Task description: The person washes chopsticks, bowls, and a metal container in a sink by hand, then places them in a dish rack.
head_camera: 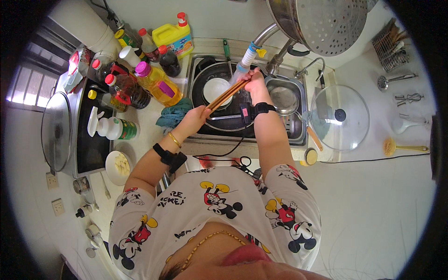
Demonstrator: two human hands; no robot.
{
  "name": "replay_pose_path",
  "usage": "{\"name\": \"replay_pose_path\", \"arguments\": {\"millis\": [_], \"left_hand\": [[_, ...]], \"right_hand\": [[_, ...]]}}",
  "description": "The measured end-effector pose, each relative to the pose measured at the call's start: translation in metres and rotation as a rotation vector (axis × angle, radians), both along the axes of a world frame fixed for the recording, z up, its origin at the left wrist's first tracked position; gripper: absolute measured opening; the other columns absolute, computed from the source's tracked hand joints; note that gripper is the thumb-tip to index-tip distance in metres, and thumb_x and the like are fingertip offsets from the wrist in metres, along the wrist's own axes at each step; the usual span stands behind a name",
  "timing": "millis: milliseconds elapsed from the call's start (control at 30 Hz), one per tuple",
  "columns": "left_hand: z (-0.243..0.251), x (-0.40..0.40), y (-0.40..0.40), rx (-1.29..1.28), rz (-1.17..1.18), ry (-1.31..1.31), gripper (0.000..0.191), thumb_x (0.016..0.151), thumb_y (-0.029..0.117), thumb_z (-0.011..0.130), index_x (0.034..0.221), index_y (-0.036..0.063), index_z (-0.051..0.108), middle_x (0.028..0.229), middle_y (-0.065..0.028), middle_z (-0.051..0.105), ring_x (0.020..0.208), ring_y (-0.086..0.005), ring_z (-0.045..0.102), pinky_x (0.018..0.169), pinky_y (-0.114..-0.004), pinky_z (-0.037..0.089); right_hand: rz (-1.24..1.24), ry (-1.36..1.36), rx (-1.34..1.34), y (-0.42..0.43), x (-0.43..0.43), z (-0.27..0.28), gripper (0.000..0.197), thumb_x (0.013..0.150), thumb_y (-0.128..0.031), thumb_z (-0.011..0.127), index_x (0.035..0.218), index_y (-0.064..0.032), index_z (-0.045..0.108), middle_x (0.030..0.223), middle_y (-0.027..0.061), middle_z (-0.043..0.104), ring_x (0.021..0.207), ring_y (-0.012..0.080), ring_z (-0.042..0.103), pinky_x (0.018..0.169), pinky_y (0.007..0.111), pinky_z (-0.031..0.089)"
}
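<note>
A bundle of brown chopsticks (225,95) slants between my hands above the sink (190,82). My left hand (196,118) grips the lower-left ends. My right hand (254,79) is closed around the upper-right ends, just below the faucet's white flexible hose (249,57); water appears to run from it. Under the chopsticks, a white bowl (214,90) sits in a large black wok (199,75) in the sink's larger basin. A green-handled utensil (226,49) leans on the wok's rim. The smaller basin on the right holds a metal strainer (284,99).
Left of the sink are a teal cloth (175,113), a yellow detergent jug (168,35), several bottles, a spray bottle (113,127) and a bowl of pale pieces (117,168). A glass lid (353,115) lies right of it. A perforated metal pot (329,28) hangs above.
</note>
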State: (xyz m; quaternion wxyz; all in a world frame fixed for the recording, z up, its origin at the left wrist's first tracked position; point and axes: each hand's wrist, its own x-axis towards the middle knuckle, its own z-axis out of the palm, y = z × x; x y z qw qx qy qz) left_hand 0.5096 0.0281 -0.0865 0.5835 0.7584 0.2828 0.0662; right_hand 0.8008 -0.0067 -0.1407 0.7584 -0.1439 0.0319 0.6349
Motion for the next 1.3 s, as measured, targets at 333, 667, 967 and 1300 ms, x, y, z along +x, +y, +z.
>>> {"name": "replay_pose_path", "arguments": {"millis": [333,667,967,1300], "left_hand": [[-0.021,0.048,0.039,-0.756,-0.03,-0.137,0.029,0.092,0.029,0.044,0.101,0.0027,0.054,0.072,0.0008,0.053,0.05,-0.0035,0.041,0.042,-0.015,0.033],[-0.036,0.085,0.022,-0.121,-0.079,-0.03,0.033,0.09,0.033,0.045,0.086,0.0011,0.051,0.059,-0.0019,0.051,0.048,-0.0103,0.05,0.043,-0.025,0.041],[-0.043,0.047,0.008,-0.107,0.001,0.109,0.036,0.09,0.03,0.042,0.078,-0.0026,0.053,0.065,-0.0208,0.056,0.065,-0.0379,0.055,0.059,-0.039,0.045],[-0.03,-0.001,0.003,0.48,0.049,0.064,0.038,0.092,0.031,0.038,0.075,-0.0002,0.05,0.064,-0.0211,0.054,0.063,-0.0395,0.053,0.056,-0.045,0.041]], "right_hand": [[0.156,-0.229,-0.018,-0.012,-0.066,0.012,0.026,0.087,-0.023,0.048,0.096,-0.0003,0.055,0.099,0.016,0.058,0.101,0.032,0.053,0.088,0.045,0.041],[-0.36,-0.83,-0.434,-0.013,-0.065,0.008,0.016,0.081,-0.012,0.06,0.088,-0.0013,0.05,0.076,0.0113,0.06,0.068,0.0235,0.06,0.06,0.034,0.05],[-0.179,-0.078,-0.321,-0.005,-0.08,-0.011,0.022,0.091,-0.021,0.041,0.087,-0.0009,0.05,0.074,0.0095,0.054,0.069,0.0256,0.054,0.072,0.043,0.046],[-0.517,-0.352,-0.349,0.009,-0.038,-0.005,0.015,0.091,-0.017,0.042,0.085,-0.0057,0.05,0.059,0.001,0.041,0.05,0.0151,0.04,0.049,0.033,0.041]]}}
